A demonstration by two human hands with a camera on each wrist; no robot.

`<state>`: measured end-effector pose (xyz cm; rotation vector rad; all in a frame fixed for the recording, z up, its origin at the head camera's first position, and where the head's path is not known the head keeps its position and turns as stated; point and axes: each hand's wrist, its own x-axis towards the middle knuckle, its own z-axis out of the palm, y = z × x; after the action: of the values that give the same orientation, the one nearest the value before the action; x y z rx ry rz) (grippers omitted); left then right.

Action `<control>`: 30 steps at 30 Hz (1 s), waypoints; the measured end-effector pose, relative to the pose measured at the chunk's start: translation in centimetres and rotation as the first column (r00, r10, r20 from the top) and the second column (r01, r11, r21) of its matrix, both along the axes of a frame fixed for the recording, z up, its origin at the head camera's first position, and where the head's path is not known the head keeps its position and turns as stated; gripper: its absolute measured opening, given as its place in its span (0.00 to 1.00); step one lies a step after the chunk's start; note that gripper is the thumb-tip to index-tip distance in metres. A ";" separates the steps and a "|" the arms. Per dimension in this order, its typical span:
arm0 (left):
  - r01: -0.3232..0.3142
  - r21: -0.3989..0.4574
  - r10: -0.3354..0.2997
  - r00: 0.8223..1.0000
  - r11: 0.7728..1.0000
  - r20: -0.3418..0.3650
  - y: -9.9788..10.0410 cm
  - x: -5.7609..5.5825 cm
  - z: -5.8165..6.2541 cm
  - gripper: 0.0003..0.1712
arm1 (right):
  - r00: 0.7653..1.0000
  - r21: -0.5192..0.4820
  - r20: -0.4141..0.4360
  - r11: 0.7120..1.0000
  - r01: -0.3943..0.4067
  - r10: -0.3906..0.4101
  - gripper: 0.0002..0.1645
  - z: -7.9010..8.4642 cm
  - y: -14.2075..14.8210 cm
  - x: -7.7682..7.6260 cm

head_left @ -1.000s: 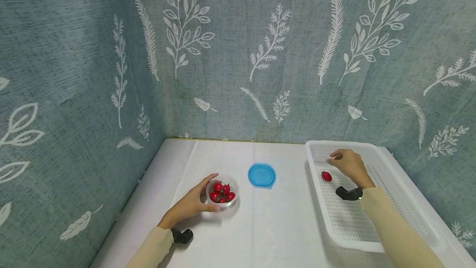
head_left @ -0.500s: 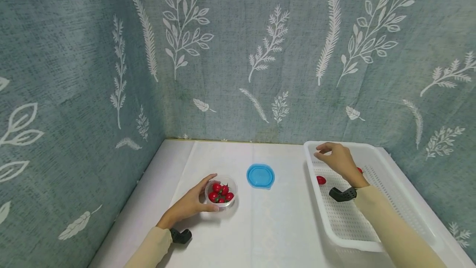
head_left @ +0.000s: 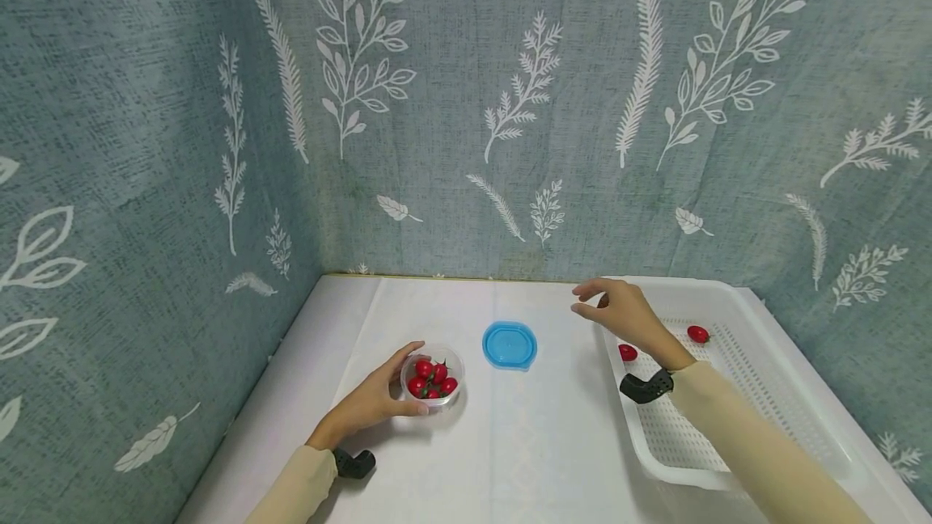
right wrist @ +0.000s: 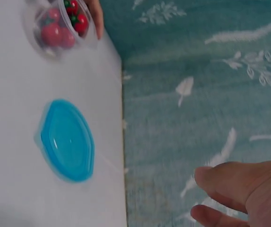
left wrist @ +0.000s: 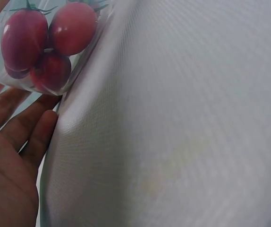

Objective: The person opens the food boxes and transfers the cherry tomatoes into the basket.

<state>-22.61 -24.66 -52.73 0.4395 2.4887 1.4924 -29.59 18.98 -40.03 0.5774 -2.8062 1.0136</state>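
My left hand (head_left: 373, 395) holds a clear round plastic container (head_left: 460, 370), thumb at the near side and fingers around the far side. Several cherry tomatoes (head_left: 425, 369) with green stems lie in it; the left wrist view shows the tomatoes (left wrist: 24, 40) through the clear wall. Over the left rim of a white perforated basket (head_left: 658, 467) is my right hand (head_left: 619, 312), thumb and fingers apart with nothing between them. Two cherry tomatoes lie in that basket: one tomato (head_left: 698, 334) farther right, another tomato (head_left: 628, 352) near the left wall, partly covered by my forearm.
A blue lid (head_left: 510, 344) lies on the white table (head_left: 546, 435) between the container and the basket. Patterned blue-green cloth (head_left: 451, 103) rises behind the table and along its sides.
My right hand has moved left from inside the basket to its left rim, uncovering a tomato on the right. My left hand has stayed at the container.
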 end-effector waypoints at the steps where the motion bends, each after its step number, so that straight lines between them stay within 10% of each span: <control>1: -0.002 -0.004 0.002 1.000 1.000 -0.003 0.0 0.0 0.0 0.62 | 1.000 0.003 -0.008 1.000 -0.014 0.014 0.18 0.0 -0.4 0.1; 30: 0.035 0.052 -0.033 0.998 0.998 -0.055 -0.1 -0.1 0.1 0.64 | 0.911 0.035 0.019 0.910 -0.413 0.413 0.14 0.4 -10.0 1.8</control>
<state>-22.73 -24.80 -52.68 0.5352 2.4739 1.5561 -27.79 8.94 -39.66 1.2139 -2.7778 1.0243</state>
